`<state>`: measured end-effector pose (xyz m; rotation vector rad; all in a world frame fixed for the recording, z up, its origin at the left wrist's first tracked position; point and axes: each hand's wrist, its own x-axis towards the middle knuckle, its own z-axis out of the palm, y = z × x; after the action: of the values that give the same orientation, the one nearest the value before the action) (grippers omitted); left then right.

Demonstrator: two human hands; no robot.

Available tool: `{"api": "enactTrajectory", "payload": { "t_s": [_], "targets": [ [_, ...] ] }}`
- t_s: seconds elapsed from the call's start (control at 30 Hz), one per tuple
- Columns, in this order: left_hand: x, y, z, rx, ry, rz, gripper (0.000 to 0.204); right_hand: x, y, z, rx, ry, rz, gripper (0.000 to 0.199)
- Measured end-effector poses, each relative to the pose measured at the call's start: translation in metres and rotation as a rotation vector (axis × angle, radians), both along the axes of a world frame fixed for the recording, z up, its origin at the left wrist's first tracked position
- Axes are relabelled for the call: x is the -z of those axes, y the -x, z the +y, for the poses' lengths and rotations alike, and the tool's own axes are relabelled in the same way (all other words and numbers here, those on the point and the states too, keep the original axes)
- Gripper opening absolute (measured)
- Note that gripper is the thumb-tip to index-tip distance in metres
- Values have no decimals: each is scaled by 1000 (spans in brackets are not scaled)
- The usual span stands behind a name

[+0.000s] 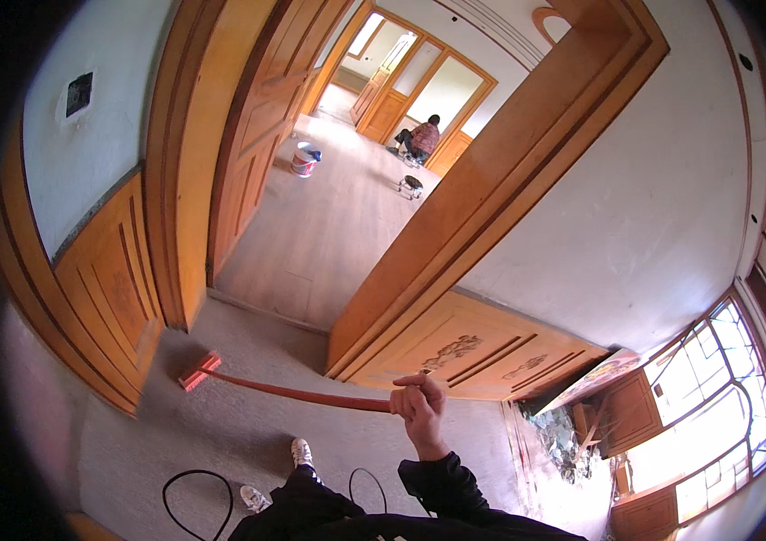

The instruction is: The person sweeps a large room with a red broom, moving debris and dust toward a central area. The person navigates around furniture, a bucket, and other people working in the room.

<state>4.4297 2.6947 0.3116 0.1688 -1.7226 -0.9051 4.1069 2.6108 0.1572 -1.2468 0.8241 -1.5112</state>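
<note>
My right hand (421, 410) is closed around the upper end of a broom's red handle (311, 397), with the forefinger bent near the top. The handle runs left and away to the red broom head (199, 371), which rests on the grey floor (248, 406) in front of the doorway. Fine bristle detail is too small to make out. A black sleeve (442, 482) covers my right forearm. My left hand does not show.
A wooden door frame (491, 194) and open door (261, 117) lead to another room. There, a bucket (305, 160), a small stool (411, 187) and a crouching person (421, 137) are visible. Debris (568, 442) lies at right. Black cord loops (167, 496) are near my feet.
</note>
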Motion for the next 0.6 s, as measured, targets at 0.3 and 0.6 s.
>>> {"api": "enactTrajectory", "payload": {
  "t_s": [0.3, 0.6],
  "targets": [
    [13, -18, 14, -22, -40, -28, 14, 0, -2, 0, 14, 10, -3, 18],
    [212, -51, -24, -842, -609, -685, 14, 11, 3, 6, 67, -27, 15, 19]
  ]
}}
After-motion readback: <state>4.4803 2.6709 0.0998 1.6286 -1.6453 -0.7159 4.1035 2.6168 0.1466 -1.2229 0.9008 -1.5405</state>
